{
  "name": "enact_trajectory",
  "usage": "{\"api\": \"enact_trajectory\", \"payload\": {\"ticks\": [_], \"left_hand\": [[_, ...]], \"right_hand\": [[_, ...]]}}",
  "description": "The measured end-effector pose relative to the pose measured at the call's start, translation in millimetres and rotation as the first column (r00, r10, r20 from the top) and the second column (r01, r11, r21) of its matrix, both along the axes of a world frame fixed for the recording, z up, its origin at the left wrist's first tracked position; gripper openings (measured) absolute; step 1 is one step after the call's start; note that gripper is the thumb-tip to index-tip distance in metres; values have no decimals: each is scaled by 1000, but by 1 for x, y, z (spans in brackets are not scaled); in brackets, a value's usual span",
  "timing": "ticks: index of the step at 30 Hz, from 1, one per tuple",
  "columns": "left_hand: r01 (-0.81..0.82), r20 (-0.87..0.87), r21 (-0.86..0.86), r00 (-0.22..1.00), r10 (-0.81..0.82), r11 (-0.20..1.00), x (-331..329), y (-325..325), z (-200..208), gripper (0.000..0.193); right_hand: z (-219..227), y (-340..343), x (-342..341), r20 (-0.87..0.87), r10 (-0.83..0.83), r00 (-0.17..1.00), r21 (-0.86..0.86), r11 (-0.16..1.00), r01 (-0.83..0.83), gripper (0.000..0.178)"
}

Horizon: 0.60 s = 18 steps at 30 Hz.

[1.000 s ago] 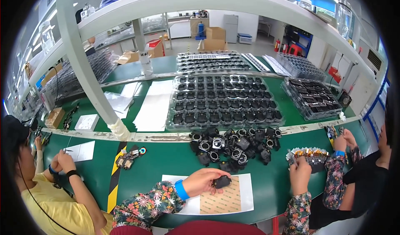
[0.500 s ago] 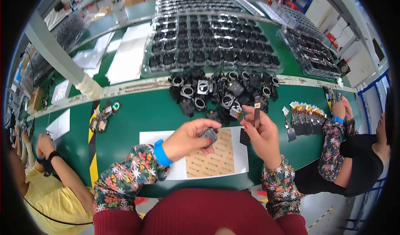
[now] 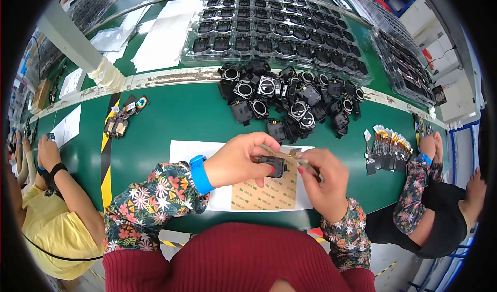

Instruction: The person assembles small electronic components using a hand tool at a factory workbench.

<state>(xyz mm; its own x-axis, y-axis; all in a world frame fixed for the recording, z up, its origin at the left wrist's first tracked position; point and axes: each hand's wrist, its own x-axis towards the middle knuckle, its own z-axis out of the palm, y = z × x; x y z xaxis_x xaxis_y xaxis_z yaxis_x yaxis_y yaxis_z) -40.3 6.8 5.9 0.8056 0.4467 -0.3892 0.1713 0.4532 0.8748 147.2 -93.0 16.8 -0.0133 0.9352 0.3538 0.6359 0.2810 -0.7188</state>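
Observation:
My left hand (image 3: 238, 160) grips a small black watch-like housing (image 3: 273, 166) between thumb and fingers, above the tan printed sheet (image 3: 253, 196). My right hand (image 3: 327, 181) is close beside it, fingers pinched at the housing's right edge. A thin, partly shiny piece (image 3: 297, 156) shows at those fingertips; its kind cannot be made out. Under both hands, the tan sheet lies on white paper (image 3: 189, 150). Beyond them is a heap of black housings with silver rings (image 3: 297, 110).
Clear trays of black parts (image 3: 269, 43) stand behind a raised rail. A row of small flex-cable parts (image 3: 388, 150) lies at right, and a few modules (image 3: 121, 117) at left near striped tape (image 3: 106, 157). Co-workers sit on both sides.
My right hand has turned and moved in against the housing; the dark strip seen upright in it no longer shows clearly. My left hand has shifted slightly right with the housing.

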Motion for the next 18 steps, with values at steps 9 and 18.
{"api": "enact_trajectory", "payload": {"ticks": [9, 18], "left_hand": [[55, 46, 20, 997, -55, 998, -1, 5, -14, 30], [-6, 26, 67, 1000, 5, 998, 2, -1, -13, 24]], "right_hand": [[-2, -8, -1, 354, 153, 923, 10, 986, -168, 38], [11, -12, -8, 580, 164, 798, -52, 985, -164, 41]]}}
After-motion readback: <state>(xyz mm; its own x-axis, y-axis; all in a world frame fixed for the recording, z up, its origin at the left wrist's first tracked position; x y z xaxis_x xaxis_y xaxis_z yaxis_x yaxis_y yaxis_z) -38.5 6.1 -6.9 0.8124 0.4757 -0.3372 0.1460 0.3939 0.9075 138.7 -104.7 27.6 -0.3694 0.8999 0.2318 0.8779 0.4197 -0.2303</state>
